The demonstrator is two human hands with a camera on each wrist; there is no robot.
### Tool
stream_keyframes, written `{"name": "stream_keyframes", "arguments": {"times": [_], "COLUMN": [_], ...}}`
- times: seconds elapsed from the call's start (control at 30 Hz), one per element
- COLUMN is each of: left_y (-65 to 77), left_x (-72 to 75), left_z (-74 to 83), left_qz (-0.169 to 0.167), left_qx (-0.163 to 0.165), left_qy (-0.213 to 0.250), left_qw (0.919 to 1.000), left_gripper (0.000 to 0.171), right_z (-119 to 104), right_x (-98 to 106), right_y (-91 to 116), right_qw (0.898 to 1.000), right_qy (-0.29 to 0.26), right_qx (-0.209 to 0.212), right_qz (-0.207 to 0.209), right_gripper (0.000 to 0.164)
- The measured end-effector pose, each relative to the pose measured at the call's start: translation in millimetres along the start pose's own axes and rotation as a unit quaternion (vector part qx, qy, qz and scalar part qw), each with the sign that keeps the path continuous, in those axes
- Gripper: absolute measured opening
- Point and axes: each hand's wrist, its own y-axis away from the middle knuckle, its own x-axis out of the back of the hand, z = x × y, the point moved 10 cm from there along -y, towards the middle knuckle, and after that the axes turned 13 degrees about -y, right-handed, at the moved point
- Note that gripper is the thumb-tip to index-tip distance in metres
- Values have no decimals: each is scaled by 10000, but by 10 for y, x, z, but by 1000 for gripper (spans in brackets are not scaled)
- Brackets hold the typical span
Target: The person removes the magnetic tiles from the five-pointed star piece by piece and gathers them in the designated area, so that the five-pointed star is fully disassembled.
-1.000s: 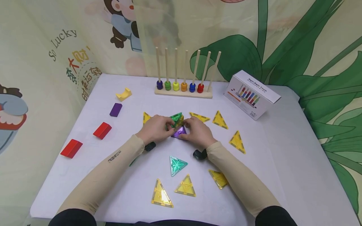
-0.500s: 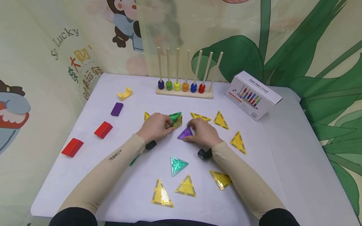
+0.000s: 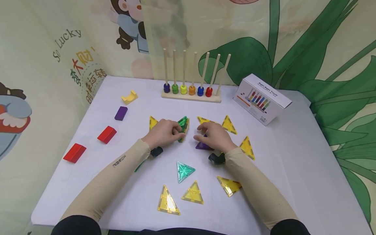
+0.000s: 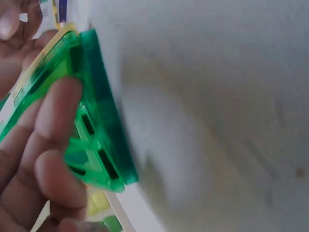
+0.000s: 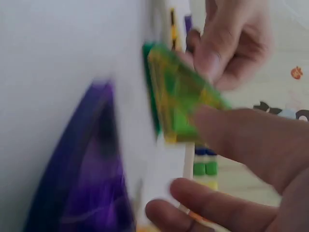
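My left hand (image 3: 165, 133) holds a green triangular magnetic tile (image 3: 182, 124) at the middle of the table, fingertips against its face. A yellow triangular tile (image 5: 166, 118) lies close against the green one in the right wrist view. Further right, my right hand (image 3: 217, 137) has thumb and fingers spread apart. Below it lies a purple triangular tile (image 3: 203, 146), partly hidden by the hand. The purple tile (image 5: 91, 179) looks blurred in the right wrist view, apart from the fingers. Nearer the front, a teal triangular tile (image 3: 185, 172) lies flat.
Several yellow triangular tiles (image 3: 193, 193) lie around the hands. On the left are red blocks (image 3: 107, 134), a purple block (image 3: 121, 113) and a yellow arched block (image 3: 129, 97). A peg stand (image 3: 191, 95) with coloured beads and a white box (image 3: 261, 99) stand behind.
My right hand has drawn the purple tile rightwards, away from the green and yellow tiles, and its fingers have let go. In my left hand, the green tile has turned to a steeper angle.
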Motion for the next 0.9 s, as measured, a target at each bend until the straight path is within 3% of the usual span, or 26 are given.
{"name": "stream_keyframes", "arguments": {"times": [0.13, 0.23, 0.37, 0.5, 0.9], "left_y": [11, 7, -40, -55, -52], "left_x": [139, 219, 155, 69, 23], "left_z": [-91, -166, -210, -235, -211], "left_qz": [531, 790, 451, 112, 19], "left_qx": [199, 396, 443, 481, 469], "left_qy": [-109, -174, -291, -327, -18], "left_qw": [9983, 9959, 9976, 9982, 9989], "left_gripper": [14, 20, 31, 25, 18], "right_z": [-129, -154, -176, -216, -235], "right_x": [-119, -175, -228, -283, -195], "right_y": [-73, -114, -148, -164, -122], "right_qw": [9986, 9982, 9975, 9975, 9957], "right_qy": [-485, -571, -608, -554, -450], "right_qx": [187, 82, -26, -54, -294], "right_qz": [-2, 130, 351, 438, 760], "right_gripper": [49, 54, 60, 64, 45]}}
